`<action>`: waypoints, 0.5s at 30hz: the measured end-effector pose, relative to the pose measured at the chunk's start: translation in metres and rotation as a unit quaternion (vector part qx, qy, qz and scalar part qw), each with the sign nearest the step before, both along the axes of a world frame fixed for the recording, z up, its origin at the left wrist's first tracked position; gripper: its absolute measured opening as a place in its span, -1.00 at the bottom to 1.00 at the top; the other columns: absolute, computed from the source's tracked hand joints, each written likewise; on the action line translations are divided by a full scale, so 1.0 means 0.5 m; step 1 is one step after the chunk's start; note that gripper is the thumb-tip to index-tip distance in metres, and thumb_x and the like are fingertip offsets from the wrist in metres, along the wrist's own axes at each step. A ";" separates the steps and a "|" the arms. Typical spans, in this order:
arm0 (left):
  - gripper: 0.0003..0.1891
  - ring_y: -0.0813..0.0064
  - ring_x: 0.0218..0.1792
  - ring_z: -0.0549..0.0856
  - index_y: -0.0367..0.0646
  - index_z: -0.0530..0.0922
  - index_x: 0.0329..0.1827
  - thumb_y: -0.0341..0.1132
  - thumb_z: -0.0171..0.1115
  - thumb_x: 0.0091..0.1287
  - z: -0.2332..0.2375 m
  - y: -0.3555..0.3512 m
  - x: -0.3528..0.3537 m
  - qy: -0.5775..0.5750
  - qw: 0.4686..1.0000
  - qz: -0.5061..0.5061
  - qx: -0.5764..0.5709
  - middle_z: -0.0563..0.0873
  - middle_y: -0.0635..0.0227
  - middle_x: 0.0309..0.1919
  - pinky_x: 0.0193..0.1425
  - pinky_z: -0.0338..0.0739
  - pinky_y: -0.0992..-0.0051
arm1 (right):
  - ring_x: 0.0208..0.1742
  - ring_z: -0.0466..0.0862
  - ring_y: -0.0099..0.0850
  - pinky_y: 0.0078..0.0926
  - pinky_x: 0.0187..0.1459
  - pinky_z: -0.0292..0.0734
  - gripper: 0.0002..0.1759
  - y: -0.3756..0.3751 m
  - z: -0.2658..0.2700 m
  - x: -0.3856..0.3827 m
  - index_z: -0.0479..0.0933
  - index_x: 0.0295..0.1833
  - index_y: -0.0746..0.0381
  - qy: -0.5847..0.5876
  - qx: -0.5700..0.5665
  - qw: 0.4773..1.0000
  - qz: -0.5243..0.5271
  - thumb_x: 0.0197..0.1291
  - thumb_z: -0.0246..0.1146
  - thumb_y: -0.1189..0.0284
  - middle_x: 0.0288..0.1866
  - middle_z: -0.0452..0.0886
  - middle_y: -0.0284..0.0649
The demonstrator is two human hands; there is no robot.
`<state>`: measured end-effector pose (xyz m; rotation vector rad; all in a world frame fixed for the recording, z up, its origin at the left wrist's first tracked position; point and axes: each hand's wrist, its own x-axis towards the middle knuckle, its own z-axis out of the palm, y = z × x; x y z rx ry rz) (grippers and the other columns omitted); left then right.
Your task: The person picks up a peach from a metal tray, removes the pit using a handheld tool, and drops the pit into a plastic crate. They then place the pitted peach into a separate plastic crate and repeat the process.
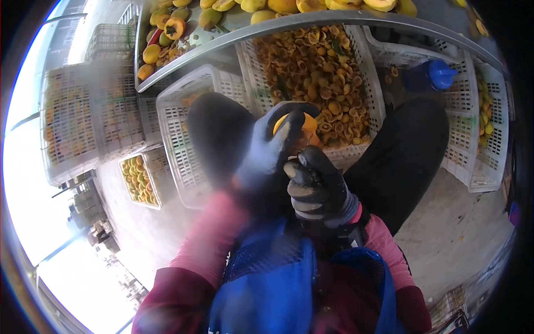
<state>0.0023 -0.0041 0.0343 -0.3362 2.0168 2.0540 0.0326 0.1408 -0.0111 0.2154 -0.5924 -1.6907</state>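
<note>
The orange fruit (303,123) is largely covered by the left hand (267,150); crates (72,122) left of that hand are blurred.

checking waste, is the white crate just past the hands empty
No, the white crate is piled with orange fruit scraps.

Looking like a fruit-processing yard. Yellow-orange fruit (283,5) is piling up on a metal bench (311,22). White plastic crates (189,111) are sitting below it on a concrete floor (456,234), one holding fruit trimmings (317,72). Stacked crates (72,122) are standing at left. Left hand (267,153) and right hand (318,189) are wearing dark work gloves.
</note>
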 end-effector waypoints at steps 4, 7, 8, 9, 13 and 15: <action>-0.64 0.54 -0.25 0.59 -0.25 0.53 0.01 -0.14 -0.06 0.46 -0.035 0.019 0.007 -0.081 0.971 0.170 0.147 0.62 0.27 -0.29 -0.15 0.49 0.52 | -0.75 0.28 -0.61 -0.63 -0.75 0.19 -0.51 0.000 0.007 -0.014 0.35 -0.27 0.12 -0.016 -0.100 0.991 -0.084 0.35 -0.14 -0.10 -0.68 0.28 -0.46; -0.64 0.46 -0.18 0.59 -0.27 0.44 0.11 -0.20 -0.01 0.41 -0.049 -0.025 0.043 0.028 0.975 0.207 -0.075 0.60 0.21 -0.19 -0.05 0.49 0.50 | -0.81 0.19 -0.66 -0.67 -0.80 0.13 -0.45 0.004 -0.024 -0.018 0.40 -0.32 0.12 0.008 -0.008 0.994 -0.109 0.35 -0.17 -0.13 -0.73 0.21 -0.50; -0.63 0.41 -0.13 0.59 -0.27 0.41 0.15 -0.26 0.06 0.36 -0.021 -0.052 0.052 0.107 0.960 0.173 -0.194 0.58 0.16 -0.14 -0.01 0.49 0.47 | -0.81 0.17 -0.66 -0.66 -0.80 0.12 -0.44 0.002 -0.032 -0.011 0.42 -0.34 0.12 -0.005 0.064 0.994 -0.092 0.35 -0.18 -0.14 -0.73 0.20 -0.50; -0.58 0.35 -0.08 0.59 -0.27 0.37 0.19 -0.32 0.14 0.30 0.002 -0.090 0.055 0.167 0.928 0.153 -0.296 0.57 0.12 -0.09 0.04 0.49 0.44 | -0.81 0.16 -0.66 -0.66 -0.80 0.12 -0.42 0.003 -0.033 -0.006 0.43 -0.36 0.11 -0.017 0.134 0.988 -0.071 0.34 -0.19 -0.15 -0.74 0.19 -0.50; -0.43 0.16 0.03 0.59 -0.26 0.40 0.21 -0.05 0.17 0.25 0.059 -0.364 0.053 0.060 0.788 0.077 -0.608 0.62 0.04 -0.07 0.11 0.47 0.35 | -0.77 0.20 -0.62 -0.66 -0.73 0.16 -0.41 0.007 -0.044 -0.014 0.49 -0.33 0.11 0.074 0.219 0.972 -0.028 0.35 -0.18 -0.15 -0.72 0.21 -0.47; -0.28 0.10 0.05 0.59 -0.17 0.48 0.14 0.30 0.06 0.19 0.093 -0.480 0.031 -0.262 0.699 0.078 -0.661 0.63 0.04 -0.04 0.11 0.43 0.21 | -0.77 0.27 -0.59 -0.64 -0.72 0.21 -0.47 0.002 -0.029 -0.019 0.49 -0.30 0.12 0.144 0.369 0.918 -0.003 0.35 -0.12 -0.09 -0.69 0.27 -0.44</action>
